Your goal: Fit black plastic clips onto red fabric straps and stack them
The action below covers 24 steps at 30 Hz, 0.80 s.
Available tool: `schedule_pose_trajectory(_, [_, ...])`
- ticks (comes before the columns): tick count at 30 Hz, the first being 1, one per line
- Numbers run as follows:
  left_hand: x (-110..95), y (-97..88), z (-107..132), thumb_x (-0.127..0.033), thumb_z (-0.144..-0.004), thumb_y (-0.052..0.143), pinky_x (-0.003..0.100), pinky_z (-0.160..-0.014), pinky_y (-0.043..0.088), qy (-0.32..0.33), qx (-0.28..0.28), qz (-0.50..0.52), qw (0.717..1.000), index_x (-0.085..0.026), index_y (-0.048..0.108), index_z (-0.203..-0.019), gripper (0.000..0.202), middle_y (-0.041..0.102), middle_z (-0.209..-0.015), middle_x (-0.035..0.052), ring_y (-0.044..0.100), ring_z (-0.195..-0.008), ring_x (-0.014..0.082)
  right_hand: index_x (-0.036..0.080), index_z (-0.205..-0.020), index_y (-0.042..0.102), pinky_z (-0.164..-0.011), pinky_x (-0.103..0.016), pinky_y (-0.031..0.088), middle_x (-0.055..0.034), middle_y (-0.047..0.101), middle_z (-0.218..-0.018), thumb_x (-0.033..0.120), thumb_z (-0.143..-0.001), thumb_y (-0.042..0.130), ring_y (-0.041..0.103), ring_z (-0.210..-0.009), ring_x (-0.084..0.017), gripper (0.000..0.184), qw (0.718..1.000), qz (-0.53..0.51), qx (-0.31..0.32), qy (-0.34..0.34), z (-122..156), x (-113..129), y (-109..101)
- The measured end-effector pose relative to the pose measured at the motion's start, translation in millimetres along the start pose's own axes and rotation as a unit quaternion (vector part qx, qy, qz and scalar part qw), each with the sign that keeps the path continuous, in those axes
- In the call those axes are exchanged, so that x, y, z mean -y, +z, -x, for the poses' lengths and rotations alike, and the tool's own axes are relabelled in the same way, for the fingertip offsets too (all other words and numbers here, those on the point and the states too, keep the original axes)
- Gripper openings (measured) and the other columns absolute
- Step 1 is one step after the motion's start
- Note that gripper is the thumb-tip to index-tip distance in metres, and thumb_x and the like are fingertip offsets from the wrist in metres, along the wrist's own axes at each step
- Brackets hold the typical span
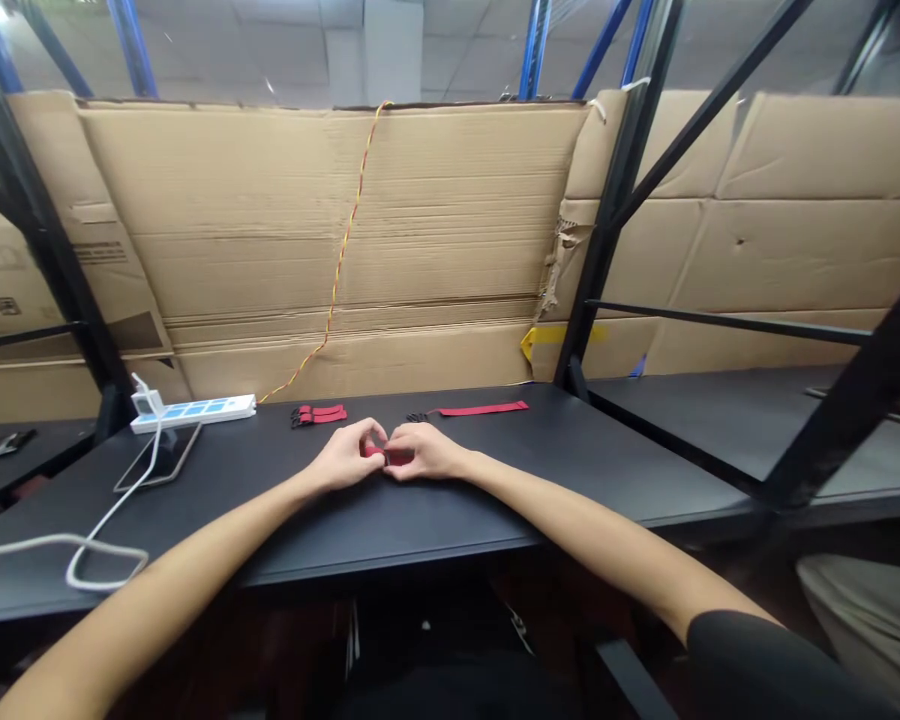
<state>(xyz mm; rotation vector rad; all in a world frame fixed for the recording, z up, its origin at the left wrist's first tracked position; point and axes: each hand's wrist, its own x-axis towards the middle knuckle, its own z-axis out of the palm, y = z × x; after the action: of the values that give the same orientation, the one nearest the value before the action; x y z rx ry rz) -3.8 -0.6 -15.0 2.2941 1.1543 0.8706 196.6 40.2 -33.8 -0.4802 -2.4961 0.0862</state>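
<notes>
Small red strap [390, 454], folded or bunched, held between both hands mid-desk; long axis hidden by the fingers. Left hand [343, 456] and right hand [424, 451] nearly closed on it, fingertips meeting, forearms angled inward. Short red strap [319, 414] and long red strap [480, 408] lie just beyond on the black desk [270, 520].

cardboard sheets [217, 220] | black steel racking [611, 200] | blue uprights [534, 50] | tiled ceiling [270, 40] | black desk [450, 510]
</notes>
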Motion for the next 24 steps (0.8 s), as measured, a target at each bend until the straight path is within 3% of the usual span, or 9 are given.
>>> schedule_pose_trajectory(5, [0,1.6,-2,-0.019,-0.083,0.038,0.025,-0.063,0.044,-0.001,-0.054,-0.059,0.997,-0.018,0.062,-0.097,0.028,0.063,-0.069,-0.0005,0.056,-0.062,0.0132,0.017,-0.076,0.071,-0.059,-0.022,0.038,-0.0016,0.063,-0.071,0.035,-0.075,0.066,0.053,-0.062,-0.012,0.019,0.997,-0.007,-0.017,0.069,-1,1,-3])
schedule_pose_trajectory(8, [9,-1.5,-4,-0.015,-0.084,0.031,0.028,-0.070,0.048,-0.039,-0.080,-0.055,0.994,-0.017,0.054,-0.116,0.039,0.067,-0.075,0.0018,0.061,-0.068,0.0152,0.017,-0.074,0.071,-0.059,-0.022,0.039,-0.0010,0.062,-0.067,0.034,-0.075,0.065,0.053,-0.061,-0.012,0.018,0.996,-0.002,0.002,0.086,0,1,-6])
schedule_pose_trajectory(10, [14,-4.9,-4,-0.012,-0.082,0.036,0.031,-0.078,0.049,-0.050,-0.094,-0.117,0.987,-0.017,0.044,-0.129,0.048,0.068,-0.094,0.0064,0.063,-0.084,0.0178,0.017,-0.076,0.071,-0.061,-0.022,0.040,-0.0011,0.063,-0.068,0.034,-0.076,0.065,0.054,-0.062,-0.012,0.018,0.996,-0.001,0.002,0.088,1,0,-6])
schedule_pose_trajectory(13, [15,-8.8,0,-0.013,-0.081,0.046,0.038,-0.095,0.041,-0.010,-0.102,-0.262,0.960,-0.020,0.041,-0.135,0.055,0.053,-0.129,0.0111,0.050,-0.116,0.0243,0.017,-0.084,0.071,-0.064,-0.023,0.041,-0.0024,0.065,-0.074,0.037,-0.076,0.066,0.056,-0.066,-0.013,0.022,0.995,-0.013,-0.004,0.096,2,-3,-6])
schedule_pose_trajectory(15, [13,-8.5,1,-0.024,-0.086,0.049,0.041,-0.100,0.036,0.040,-0.071,-0.290,0.954,-0.021,0.047,-0.131,0.046,0.051,-0.132,0.0104,0.045,-0.120,0.0260,0.016,-0.088,0.070,-0.064,-0.024,0.042,-0.0032,0.065,-0.077,0.039,-0.078,0.066,0.056,-0.067,-0.014,0.025,0.994,-0.035,-0.001,0.099,3,-6,-4])
schedule_pose_trajectory(18, [10,-4.4,2,-0.041,-0.088,0.052,0.036,-0.095,0.041,0.095,0.010,-0.243,0.965,-0.020,0.052,-0.127,0.044,0.059,-0.119,0.0094,0.053,-0.108,0.0237,0.015,-0.091,0.069,-0.064,-0.024,0.043,-0.0035,0.064,-0.078,0.038,-0.081,0.062,0.055,-0.068,-0.014,0.026,0.992,-0.078,0.007,0.103,3,-8,-2])
schedule_pose_trajectory(20, [9,-1.3,1,-0.042,-0.088,0.052,0.033,-0.089,0.043,0.105,0.046,-0.220,0.969,-0.020,0.052,-0.128,0.046,0.062,-0.110,0.0085,0.056,-0.100,0.0221,0.015,-0.093,0.069,-0.063,-0.024,0.044,-0.0033,0.065,-0.078,0.035,-0.082,0.060,0.055,-0.067,-0.014,0.025,0.986,-0.119,0.021,0.111,3,-8,-2])
schedule_pose_trajectory(24, [8,0.3,0,-0.040,-0.091,0.048,0.030,-0.084,0.044,0.103,0.062,-0.226,0.967,-0.021,0.060,-0.119,0.037,0.062,-0.103,0.0080,0.057,-0.096,0.0210,0.014,-0.092,0.071,-0.061,-0.023,0.043,-0.0030,0.068,-0.077,0.032,-0.082,0.057,0.056,-0.065,-0.014,0.025,0.971,-0.178,0.063,0.145,1,-5,-4])
